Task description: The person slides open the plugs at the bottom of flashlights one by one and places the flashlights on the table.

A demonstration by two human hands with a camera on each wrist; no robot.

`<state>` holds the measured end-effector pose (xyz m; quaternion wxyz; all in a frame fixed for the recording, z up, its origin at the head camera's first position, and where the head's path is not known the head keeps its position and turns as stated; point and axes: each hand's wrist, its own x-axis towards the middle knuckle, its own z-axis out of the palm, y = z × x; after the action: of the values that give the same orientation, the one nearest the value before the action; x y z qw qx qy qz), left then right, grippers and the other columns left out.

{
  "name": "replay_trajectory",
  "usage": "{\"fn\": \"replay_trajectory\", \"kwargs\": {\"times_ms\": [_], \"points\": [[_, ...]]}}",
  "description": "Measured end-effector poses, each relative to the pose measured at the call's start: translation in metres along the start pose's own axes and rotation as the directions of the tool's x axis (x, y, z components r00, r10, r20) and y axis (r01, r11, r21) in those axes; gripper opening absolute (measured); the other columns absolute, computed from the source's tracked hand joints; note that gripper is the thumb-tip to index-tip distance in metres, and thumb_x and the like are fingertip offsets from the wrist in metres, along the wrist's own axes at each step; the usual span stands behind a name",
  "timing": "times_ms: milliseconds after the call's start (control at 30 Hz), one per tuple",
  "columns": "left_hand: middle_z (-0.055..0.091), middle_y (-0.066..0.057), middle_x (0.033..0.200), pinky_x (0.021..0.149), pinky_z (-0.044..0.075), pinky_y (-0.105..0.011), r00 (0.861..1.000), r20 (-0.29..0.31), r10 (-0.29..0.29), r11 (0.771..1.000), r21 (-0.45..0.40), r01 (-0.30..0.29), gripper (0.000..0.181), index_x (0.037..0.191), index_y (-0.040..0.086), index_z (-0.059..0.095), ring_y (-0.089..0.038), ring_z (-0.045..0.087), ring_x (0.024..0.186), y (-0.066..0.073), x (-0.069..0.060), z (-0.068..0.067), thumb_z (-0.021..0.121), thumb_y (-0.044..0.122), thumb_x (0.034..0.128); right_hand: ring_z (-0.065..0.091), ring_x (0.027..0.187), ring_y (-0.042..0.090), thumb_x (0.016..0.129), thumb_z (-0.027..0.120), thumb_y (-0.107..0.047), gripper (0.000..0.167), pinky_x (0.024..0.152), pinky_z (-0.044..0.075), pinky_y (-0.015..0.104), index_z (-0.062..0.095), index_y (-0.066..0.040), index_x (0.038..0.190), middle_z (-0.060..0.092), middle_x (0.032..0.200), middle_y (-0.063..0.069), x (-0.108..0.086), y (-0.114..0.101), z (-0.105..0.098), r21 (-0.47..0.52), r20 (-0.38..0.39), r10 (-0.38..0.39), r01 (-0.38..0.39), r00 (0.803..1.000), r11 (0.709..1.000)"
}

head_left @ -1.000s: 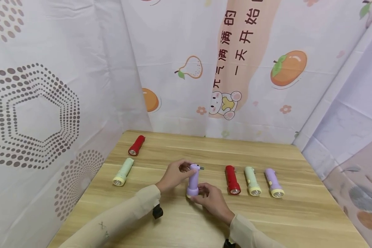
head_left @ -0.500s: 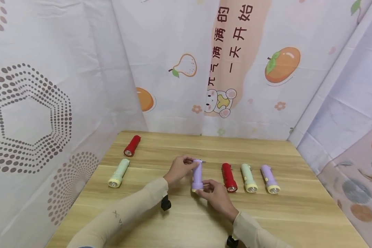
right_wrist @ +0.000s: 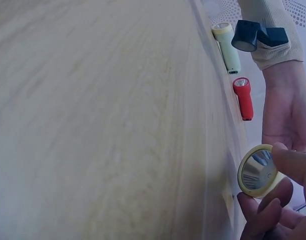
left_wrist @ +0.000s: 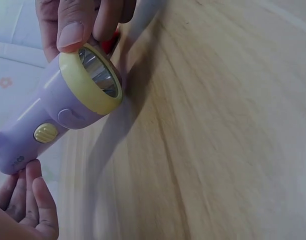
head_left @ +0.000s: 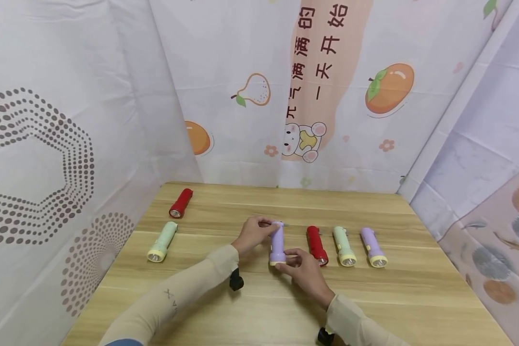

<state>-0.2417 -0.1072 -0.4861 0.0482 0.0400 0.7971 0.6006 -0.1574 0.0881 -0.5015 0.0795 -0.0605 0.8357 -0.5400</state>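
Both hands hold one purple flashlight [head_left: 278, 244] with a yellow rim, in the middle of the head view. My left hand [head_left: 253, 234] pinches its tail end. At the lens end, the thumb and fingers of my right hand [head_left: 306, 271] grip the yellow rim. A yellow ribbed switch [left_wrist: 46, 133] shows on its side in the left wrist view. From the right wrist, the shiny reflector [right_wrist: 257, 172] is seen facing the camera. Just right of the right hand lies a red flashlight [head_left: 316, 245], lens toward me.
Right of the red one lie a mint-green flashlight [head_left: 344, 246] and another purple flashlight [head_left: 374, 247], roughly in a row. On the left are a second red flashlight [head_left: 181, 203] and a second mint-green flashlight [head_left: 162, 241]. Printed curtains [head_left: 225, 168] border the wooden table [head_left: 259, 307].
Both hands have carried the purple flashlight a little to the right, nearer the red one. The head view has shifted slightly; the other flashlights stay where they lay.
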Motion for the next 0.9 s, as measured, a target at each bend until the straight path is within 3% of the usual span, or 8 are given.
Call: {"fn": "replay_trajectory", "kwargs": {"times_ms": [267,467,900], "points": [[0.071,-0.008,0.104,0.076,0.060,-0.036,0.997,0.040,-0.058,0.995,-0.081,0.061,0.036,0.116,0.003,0.072,-0.019,0.070,0.087,-0.005,0.014,0.011,0.077,0.030,0.0931,0.065,0.077,0.018,0.089,0.083,-0.031,0.047,0.052,0.051,0.029,0.067,-0.003,0.123,0.076,0.105,0.012,-0.001,0.001,-0.006,-0.026,-0.019,-0.002,0.001,1.000,1.000],[0.071,-0.010,0.101,0.070,0.060,-0.034,0.994,0.073,-0.086,0.985,-0.147,0.096,0.035,0.112,0.001,0.072,-0.021,0.070,0.083,-0.006,0.020,0.016,0.078,0.028,0.0916,0.068,0.083,0.017,0.089,0.083,-0.031,0.044,0.058,0.053,0.030,0.069,-0.003,0.120,0.075,0.101,0.009,0.000,0.001,-0.008,-0.080,-0.052,-0.010,0.005,0.999,0.997],[0.070,-0.011,0.098,0.067,0.060,-0.034,0.989,0.095,-0.114,0.988,-0.089,0.123,0.034,0.111,-0.001,0.071,-0.022,0.070,0.078,-0.004,0.028,0.026,0.079,0.025,0.0921,0.060,0.059,0.017,0.093,0.079,-0.028,0.045,0.049,0.051,0.026,0.064,0.001,0.124,0.068,0.107,0.012,-0.001,-0.006,-0.017,-0.026,0.002,0.088,-0.088,0.996,0.996]]}}
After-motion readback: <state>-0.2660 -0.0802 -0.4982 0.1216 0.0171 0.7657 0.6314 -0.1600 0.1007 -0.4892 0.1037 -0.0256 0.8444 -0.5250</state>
